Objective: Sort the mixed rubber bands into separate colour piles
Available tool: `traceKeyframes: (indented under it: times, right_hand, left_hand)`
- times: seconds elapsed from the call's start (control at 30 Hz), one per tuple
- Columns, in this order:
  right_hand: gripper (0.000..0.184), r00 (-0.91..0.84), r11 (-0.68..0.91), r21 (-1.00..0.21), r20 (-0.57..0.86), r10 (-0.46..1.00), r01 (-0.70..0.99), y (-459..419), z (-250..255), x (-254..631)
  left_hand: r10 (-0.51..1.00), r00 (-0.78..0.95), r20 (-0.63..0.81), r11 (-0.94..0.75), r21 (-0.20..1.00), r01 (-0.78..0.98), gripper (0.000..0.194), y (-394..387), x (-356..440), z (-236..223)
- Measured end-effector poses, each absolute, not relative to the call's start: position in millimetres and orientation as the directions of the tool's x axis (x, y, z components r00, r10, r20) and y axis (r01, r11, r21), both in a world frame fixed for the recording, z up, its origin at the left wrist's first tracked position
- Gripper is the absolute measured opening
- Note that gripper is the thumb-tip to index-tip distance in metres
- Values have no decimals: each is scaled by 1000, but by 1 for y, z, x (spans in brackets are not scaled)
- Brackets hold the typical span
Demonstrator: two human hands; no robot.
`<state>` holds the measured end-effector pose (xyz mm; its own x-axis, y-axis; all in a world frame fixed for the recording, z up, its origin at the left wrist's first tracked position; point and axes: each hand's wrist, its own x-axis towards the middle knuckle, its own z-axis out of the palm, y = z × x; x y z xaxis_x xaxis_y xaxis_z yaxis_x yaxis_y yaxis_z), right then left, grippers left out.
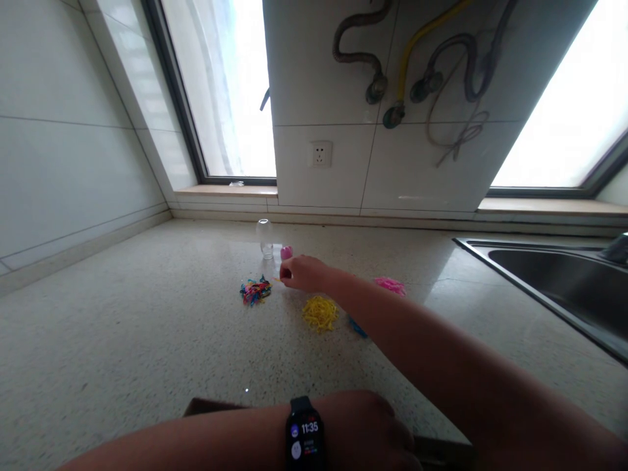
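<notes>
While the right hand (300, 273) reaches far out over the speckled tabletop (147, 340), its fingers are drawn together as if pinching something small; what it pinches cannot be made out. Just left of that hand lies a mixed-colour heap of rubber bands (255, 290). Just beyond it stand a pink cap (286, 252) and a clear glass bottle (265, 238). Nearer the person than the hand, a yellow pile (320, 312) lies; a pink pile (390, 285) sits right of the forearm. The left hand (367, 428), wearing a watch (305, 435), rests loosely curled at the near tabletop edge, holding nothing visible. A sink (554, 275) lies far right.
</notes>
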<state>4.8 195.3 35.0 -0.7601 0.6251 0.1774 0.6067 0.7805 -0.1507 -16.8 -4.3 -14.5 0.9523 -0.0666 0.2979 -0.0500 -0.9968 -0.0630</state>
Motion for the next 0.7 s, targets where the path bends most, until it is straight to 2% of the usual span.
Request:
traceKeyframes:
  times: [0.2, 0.4, 0.57, 0.7]
  right_hand:
    - [17, -743, 765, -338, 222, 631, 549, 202, 33, 7]
    - [16, -739, 758, -427, 255, 624, 493, 188, 42, 21]
    - [18, -643, 629, -586, 225, 732, 511, 167, 62, 69]
    - [20, -524, 471, -783, 223, 822, 406, 146, 76, 124]
  left_hand:
    - [-80, 961, 266, -995, -71, -64, 20, -6, -18, -9]
    - [-71, 962, 264, -997, -46, -61, 16, -6, -19, -7]
    - [-76, 961, 268, -996, -55, -63, 13, -6, -20, -9]
    - [-69, 957, 280, -997, -62, -54, 10, -7, -20, -11]
